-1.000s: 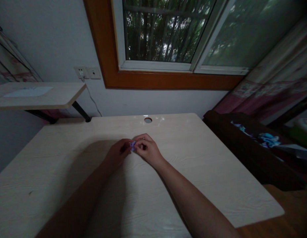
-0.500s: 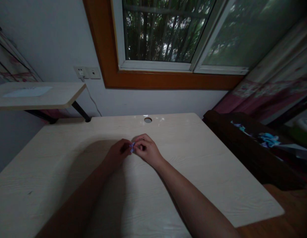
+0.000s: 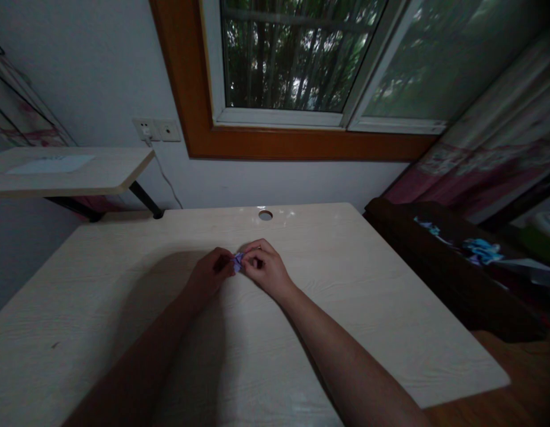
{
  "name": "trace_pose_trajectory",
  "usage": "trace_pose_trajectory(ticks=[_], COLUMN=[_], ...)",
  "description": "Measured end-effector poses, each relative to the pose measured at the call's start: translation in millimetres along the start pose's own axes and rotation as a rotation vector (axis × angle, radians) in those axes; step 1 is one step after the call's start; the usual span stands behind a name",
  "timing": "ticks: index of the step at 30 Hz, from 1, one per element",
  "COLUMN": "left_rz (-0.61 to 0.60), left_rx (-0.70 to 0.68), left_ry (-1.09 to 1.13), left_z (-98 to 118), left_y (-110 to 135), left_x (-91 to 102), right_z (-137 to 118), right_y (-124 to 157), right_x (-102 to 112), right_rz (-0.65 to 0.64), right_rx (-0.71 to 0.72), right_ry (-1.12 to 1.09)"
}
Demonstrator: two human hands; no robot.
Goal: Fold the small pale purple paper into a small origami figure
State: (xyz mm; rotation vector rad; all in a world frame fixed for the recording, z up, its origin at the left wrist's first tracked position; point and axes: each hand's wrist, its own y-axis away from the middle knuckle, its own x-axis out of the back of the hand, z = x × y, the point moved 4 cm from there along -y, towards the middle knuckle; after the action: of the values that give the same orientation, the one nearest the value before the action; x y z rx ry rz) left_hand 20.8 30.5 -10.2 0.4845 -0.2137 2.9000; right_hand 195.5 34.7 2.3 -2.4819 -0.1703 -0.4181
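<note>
A small purple folded piece (image 3: 238, 261), which looks like paper, is held between my two hands just over the pale wooden desk (image 3: 346, 332). My left hand (image 3: 209, 274) pinches its left side with thumb and index finger. From the right, my right hand (image 3: 266, 267) grips the other side, thumb and forefinger pressed together. Fingertips cover part of the piece, and its exact shape is too small to make out.
At the left stands a raised shelf (image 3: 110, 166) on black legs with a sheet (image 3: 53, 164) on it. A round cable hole (image 3: 265, 215) lies near the desk's back edge. Right of the desk, bluish crumpled things (image 3: 482, 251) rest on a dark surface.
My hands have drawn very slightly apart, and more of the purple piece shows between the fingertips. Both hands keep their pinch.
</note>
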Motion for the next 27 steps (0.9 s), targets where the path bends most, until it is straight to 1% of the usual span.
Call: trace_pose_trajectory(ticks=[6, 10, 16, 23, 27], left_rz=[0.004, 0.02, 0.003, 0.006, -0.015], left_rx=[-0.014, -0.015, 0.013, 0.002, -0.032], left_ry=[0.004, 0.007, 0.048, 0.069, 0.075], left_z=[7.1, 11.3, 9.9, 6.3, 8.0], left_y=[1.7, 2.4, 2.3, 1.9, 1.9], left_x=[1.7, 2.7, 1.9, 2.5, 0.9], right_z=[-3.1, -5.8, -13.0, -18.8, -20.6], right_y=[-0.2, -0.1, 0.7, 1.2, 1.2], right_x=[1.3, 2.4, 3.2, 3.9, 4.6], right_rz=[0.001, -0.015, -0.066, -0.091, -0.09], right_rx=[-0.008, 0.02, 0.084, 0.104, 0.123], right_ry=[0.02, 0.029, 0.068, 0.135, 0.149])
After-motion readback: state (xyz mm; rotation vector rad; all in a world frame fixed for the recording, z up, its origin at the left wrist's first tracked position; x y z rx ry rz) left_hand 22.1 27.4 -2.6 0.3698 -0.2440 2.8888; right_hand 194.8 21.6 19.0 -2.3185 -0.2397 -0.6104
